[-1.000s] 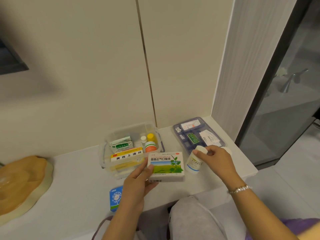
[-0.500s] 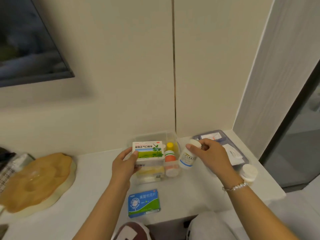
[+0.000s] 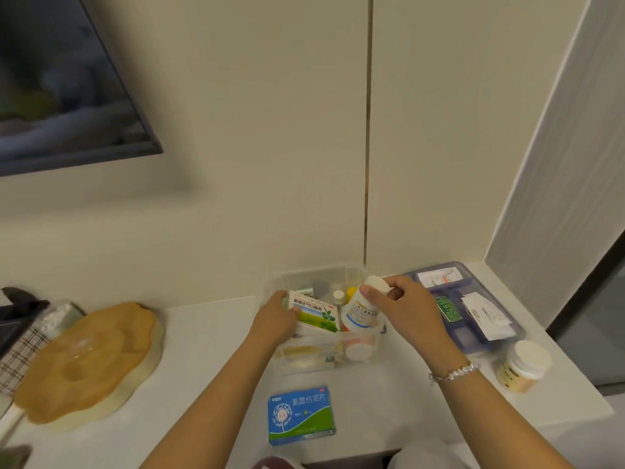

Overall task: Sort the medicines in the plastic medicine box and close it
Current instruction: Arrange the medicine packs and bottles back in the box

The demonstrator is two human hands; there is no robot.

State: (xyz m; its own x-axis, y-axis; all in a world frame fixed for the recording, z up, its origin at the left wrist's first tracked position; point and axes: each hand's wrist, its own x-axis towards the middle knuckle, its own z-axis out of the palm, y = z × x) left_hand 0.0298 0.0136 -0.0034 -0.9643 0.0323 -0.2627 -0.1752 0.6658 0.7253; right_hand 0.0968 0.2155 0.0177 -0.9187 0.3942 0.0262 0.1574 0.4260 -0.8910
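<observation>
The clear plastic medicine box (image 3: 306,362) stands open on the white counter against the wall. My left hand (image 3: 275,319) holds a white carton with a green leaf picture (image 3: 316,314), tilted and partly down inside the box. My right hand (image 3: 404,308) grips a white bottle with a blue-edged label (image 3: 360,314) over the box's right side. Small bottles with white and yellow caps (image 3: 345,294) stand inside behind it. The bluish lid tray (image 3: 471,338) lies to the right with paper packets on it.
A blue and green medicine carton (image 3: 301,414) lies on the counter in front of the box. A white-capped jar (image 3: 524,365) stands near the right edge. A wooden lotus-shaped tray (image 3: 84,360) sits at left, a wall-mounted screen (image 3: 64,82) hangs above.
Both hands have lowered further: the leaf-picture carton has tipped down into the box and the white bottle has come over the box's right side. The view has shifted slightly right.
</observation>
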